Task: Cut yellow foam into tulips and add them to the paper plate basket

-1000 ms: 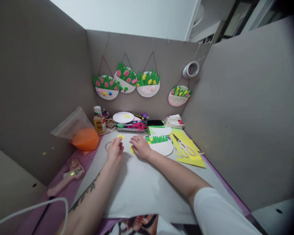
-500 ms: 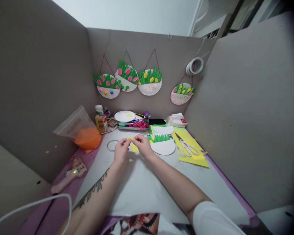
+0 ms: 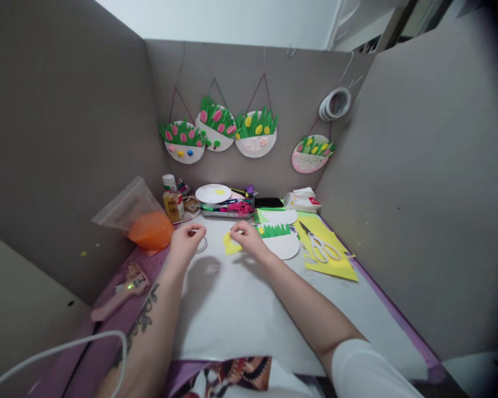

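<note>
My left hand [image 3: 186, 243] is raised above the white table covering, its fingers curled into a pinch. Whatever may be between those fingers is too small to make out. Partly behind it lies a thin grey ring [image 3: 202, 244]. My right hand [image 3: 247, 237] is closed, with its fingertips at a yellow paper piece [image 3: 231, 245]; where the held part ends and any paper beneath begins is unclear. Just right of this hand lies a white half-plate [image 3: 280, 246] with green paper grass and a yellow spot along its top.
White-handled scissors [image 3: 324, 251] rest on yellow paper [image 3: 336, 269] at right. A glue gun [image 3: 122, 296], a bag of orange material [image 3: 149, 229] and a glue bottle [image 3: 173, 204] stand left. Behind are a supply tray [image 3: 228, 214] and a white plate [image 3: 209, 194]. Decorated half-plates [image 3: 255, 146] hang above.
My hands, which were together around a small yellow paper piece, have come apart. The left one moved left and up off the table; the right one stayed near the yellow paper.
</note>
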Demonstrator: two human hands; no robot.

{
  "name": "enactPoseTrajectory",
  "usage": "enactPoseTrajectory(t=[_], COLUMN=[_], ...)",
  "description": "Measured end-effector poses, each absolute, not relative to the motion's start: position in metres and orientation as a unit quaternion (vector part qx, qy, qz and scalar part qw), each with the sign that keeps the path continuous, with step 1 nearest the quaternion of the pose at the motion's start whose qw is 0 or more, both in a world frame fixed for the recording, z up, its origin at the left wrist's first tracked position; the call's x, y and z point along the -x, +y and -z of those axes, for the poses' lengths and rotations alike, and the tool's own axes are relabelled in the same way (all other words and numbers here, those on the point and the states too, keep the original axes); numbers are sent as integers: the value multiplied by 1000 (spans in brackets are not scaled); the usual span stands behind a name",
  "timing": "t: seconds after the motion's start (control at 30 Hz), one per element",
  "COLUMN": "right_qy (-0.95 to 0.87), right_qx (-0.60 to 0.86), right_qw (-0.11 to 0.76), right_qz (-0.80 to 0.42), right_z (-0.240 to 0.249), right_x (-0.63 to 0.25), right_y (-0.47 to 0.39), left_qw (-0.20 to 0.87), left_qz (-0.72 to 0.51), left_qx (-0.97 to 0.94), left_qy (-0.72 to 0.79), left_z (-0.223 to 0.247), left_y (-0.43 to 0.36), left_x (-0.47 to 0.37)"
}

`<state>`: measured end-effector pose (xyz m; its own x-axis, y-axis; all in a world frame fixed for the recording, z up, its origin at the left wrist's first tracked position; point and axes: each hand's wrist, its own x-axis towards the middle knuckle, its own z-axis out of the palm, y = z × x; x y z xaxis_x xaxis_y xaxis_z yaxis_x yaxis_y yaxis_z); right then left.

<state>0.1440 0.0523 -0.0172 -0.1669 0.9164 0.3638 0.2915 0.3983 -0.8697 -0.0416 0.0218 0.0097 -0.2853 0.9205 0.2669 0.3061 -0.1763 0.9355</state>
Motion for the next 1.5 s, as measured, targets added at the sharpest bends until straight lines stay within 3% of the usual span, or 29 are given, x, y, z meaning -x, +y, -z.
enactPoseTrajectory(t=[0.2, 0.43, 0.67, 0.77, 0.97, 1.5], right_qy=[-801, -825, -831, -817, -762, -747], right_qx=[449, 453, 472, 476, 427, 382], right_qw=[309, 254, 244, 289, 475, 544], right_qz=[-250, -224, -164, -148, -105, -11], right_z=[45, 55, 64, 60, 33, 12], right_x=[-123, -113, -107, -109, -120, -141], right_y=[42, 43, 40, 37, 28, 33], left_qw=[169, 164, 308, 349, 400, 493], left_qz=[-413, -400, -483, -498, -507, -475], left_qx=[-613, -634, -587, -575, -578, -608], left_qy=[652, 641, 572, 547, 499, 402], left_z=[21, 35, 20, 16, 13, 4], left_y=[21, 26, 17, 13, 8, -1], left_x=[78, 72, 56, 49, 40, 39])
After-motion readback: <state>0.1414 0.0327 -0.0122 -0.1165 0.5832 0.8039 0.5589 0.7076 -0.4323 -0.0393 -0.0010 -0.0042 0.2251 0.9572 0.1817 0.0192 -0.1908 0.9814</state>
